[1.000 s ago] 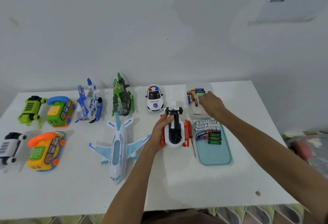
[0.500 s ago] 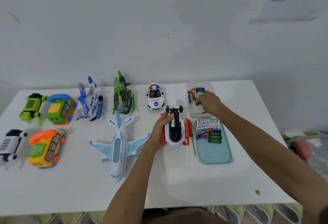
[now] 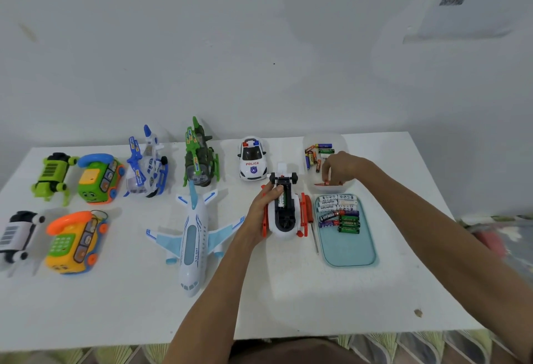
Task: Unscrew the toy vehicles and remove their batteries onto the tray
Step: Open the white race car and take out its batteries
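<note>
The left hand (image 3: pixel 264 205) is gripping the upturned toy (image 3: pixel 284 219) at frame centre, its battery (image 3: pixel 281 200) running up-frame beside the thumb. The right hand (image 3: pixel 343 167) is dipping into the bowl (image 3: pixel 310 144), grasp unclear, above the tray (image 3: pixel 352 251).

the counter (image 3: pixel 288 291) was smooth matt white. the tray (image 3: pixel 349 251) was pale blue plastic with a soft sheen; its batteries (image 3: pixel 339 215) wore glossy wrappers. left of the tray, the screwdriver (image 3: pixel 315 236) had a thin metal shaft and the toy vehicle (image 3: pixel 285 231) was glossy plastic. behind the tray, the bowl (image 3: pixel 343 140) was frosted translucent plastic.
</note>
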`<act>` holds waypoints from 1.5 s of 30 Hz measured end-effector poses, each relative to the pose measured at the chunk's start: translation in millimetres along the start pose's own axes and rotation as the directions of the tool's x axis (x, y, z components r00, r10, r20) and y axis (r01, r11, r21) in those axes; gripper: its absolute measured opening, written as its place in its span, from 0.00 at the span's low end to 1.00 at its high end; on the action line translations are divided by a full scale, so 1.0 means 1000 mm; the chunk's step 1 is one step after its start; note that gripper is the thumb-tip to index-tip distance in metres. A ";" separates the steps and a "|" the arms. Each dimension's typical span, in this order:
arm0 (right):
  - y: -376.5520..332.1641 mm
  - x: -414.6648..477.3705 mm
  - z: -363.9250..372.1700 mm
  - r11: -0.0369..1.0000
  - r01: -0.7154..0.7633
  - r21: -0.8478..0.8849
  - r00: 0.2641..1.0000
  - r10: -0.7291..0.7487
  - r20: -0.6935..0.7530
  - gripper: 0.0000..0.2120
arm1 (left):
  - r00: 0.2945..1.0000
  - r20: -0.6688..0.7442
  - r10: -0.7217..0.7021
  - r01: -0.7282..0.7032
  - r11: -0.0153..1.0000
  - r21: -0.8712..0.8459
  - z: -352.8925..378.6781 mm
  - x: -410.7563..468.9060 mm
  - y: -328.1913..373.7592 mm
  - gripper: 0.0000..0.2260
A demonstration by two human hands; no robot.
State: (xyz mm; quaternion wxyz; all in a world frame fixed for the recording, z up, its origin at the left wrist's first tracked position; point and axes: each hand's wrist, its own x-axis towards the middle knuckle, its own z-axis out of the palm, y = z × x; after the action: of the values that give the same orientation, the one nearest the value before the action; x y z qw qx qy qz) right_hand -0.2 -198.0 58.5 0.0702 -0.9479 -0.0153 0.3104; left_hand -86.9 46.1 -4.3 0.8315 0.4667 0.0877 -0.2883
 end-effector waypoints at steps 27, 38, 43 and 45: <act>-0.073 -0.100 0.040 0.739 0.359 0.570 0.912 -0.148 -0.383 0.10 | 0.995 -0.064 0.070 -0.075 0.994 -0.077 0.007 0.003 -0.008 0.20; -0.078 -0.083 0.055 0.761 0.387 0.521 0.878 -0.132 -0.459 0.12 | 0.996 -0.057 0.071 -0.071 0.997 -0.008 0.011 0.000 -0.006 0.23; -0.084 -0.076 0.063 0.772 0.344 0.535 0.880 -0.065 -0.471 0.18 | 0.997 -0.056 0.050 -0.052 0.998 -0.039 0.008 0.002 -0.006 0.23; -0.085 -0.071 0.063 0.760 0.306 0.574 0.889 -0.013 -0.457 0.21 | 0.997 -0.068 0.036 -0.039 0.998 -0.044 0.006 0.002 -0.004 0.23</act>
State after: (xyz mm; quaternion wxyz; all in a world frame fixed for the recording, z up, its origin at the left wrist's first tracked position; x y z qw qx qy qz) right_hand -93.4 -111.7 61.4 0.4124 -0.9076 0.0226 0.0751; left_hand -87.9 39.2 -4.8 0.8436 0.4587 0.1136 -0.2549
